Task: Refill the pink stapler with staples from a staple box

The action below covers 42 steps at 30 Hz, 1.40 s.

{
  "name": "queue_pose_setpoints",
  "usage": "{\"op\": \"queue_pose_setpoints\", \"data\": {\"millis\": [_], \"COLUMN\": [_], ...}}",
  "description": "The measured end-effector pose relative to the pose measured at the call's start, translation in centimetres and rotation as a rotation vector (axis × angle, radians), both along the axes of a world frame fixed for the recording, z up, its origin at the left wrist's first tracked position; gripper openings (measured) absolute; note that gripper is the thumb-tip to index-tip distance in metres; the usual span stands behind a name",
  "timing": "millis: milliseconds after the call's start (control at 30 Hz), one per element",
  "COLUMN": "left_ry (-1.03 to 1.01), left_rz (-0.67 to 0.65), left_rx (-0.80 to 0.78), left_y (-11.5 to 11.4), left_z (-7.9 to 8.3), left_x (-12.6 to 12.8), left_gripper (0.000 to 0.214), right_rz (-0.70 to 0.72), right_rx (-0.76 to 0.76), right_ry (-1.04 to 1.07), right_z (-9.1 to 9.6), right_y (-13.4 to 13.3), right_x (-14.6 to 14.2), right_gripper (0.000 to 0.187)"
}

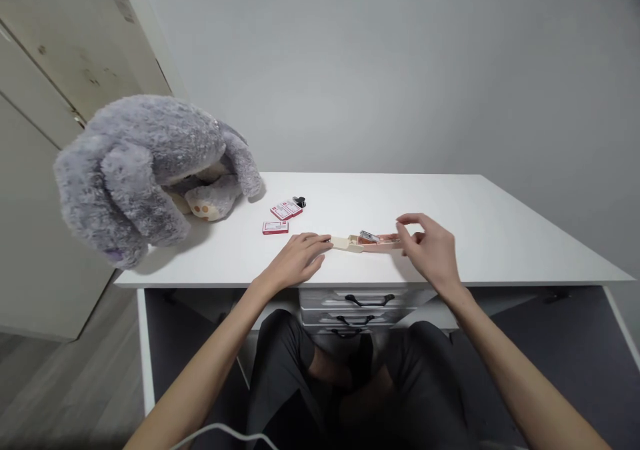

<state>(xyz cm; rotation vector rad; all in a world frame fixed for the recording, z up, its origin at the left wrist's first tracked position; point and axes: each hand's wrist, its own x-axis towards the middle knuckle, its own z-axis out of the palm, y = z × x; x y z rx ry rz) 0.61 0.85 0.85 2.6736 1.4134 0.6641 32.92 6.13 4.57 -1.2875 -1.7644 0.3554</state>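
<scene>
A stapler [363,243] lies spread open on the white desk, with a cream half to the left and a pink half to the right. Its metal magazine [369,237] shows near the middle. My left hand [299,258] has its fingertips on the cream end, holding it against the desk, with the thumb a little apart. At the pink end, my right hand [431,245] is raised with a gap between thumb and index finger. Whether its other fingers touch the pink half is hidden. Left of the stapler lie red-and-white small boxes [275,227].
Behind the boxes sits a small black object [299,201]. A large grey plush toy [150,163] occupies the desk's left side against the wall. Drawers with black handles [370,300] are below the desk's front edge [380,283]. A white cable [225,428] crosses the bottom.
</scene>
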Motion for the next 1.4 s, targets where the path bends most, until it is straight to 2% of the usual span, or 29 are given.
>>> {"op": "queue_pose_setpoints", "data": {"millis": [67, 133, 233, 300, 467, 800, 1000, 1400], "left_ry": [-0.009, -0.011, -0.005, -0.005, -0.011, -0.027, -0.043, -0.030], "left_rz": [-0.003, -0.004, -0.001, 0.001, 0.001, 0.005, 0.001, 0.010], "left_rx": [-0.003, 0.001, 0.009, 0.011, 0.010, -0.015, -0.006, -0.029], "left_y": [0.0, 0.0, 0.1, 0.1, 0.1, 0.0, 0.0, -0.1], "left_z": [0.0, 0.0, 0.0, 0.0, 0.0, 0.2, 0.0, 0.1], "left_x": [0.0, 0.0, 0.0, 0.0, 0.0, 0.0, -0.1, 0.0], "left_gripper": [0.041, 0.041, 0.041, 0.040, 0.040, 0.042, 0.042, 0.042], "right_rz": [-0.101, -0.126, 0.014, 0.129, 0.309, 0.337, 0.395, 0.337], "right_rx": [0.038, -0.057, -0.281, -0.386, -0.487, -0.350, -0.280, -0.142], "right_ry": [0.066, 0.178, 0.338, 0.366, 0.419, 0.523, 0.464, 0.192], "right_z": [-0.9, -2.0, -3.2, -3.8, -4.2, -2.9, -1.7, -0.2], "right_y": [0.0, 0.1, 0.3, 0.4, 0.9, 1.2, 1.6, 2.0], "right_x": [1.3, 2.4, 3.2, 3.4, 2.9, -0.2, -2.0, -5.0], "right_gripper": [0.038, 0.049, 0.068, 0.075, 0.072, 0.053, 0.052, 0.049]}}
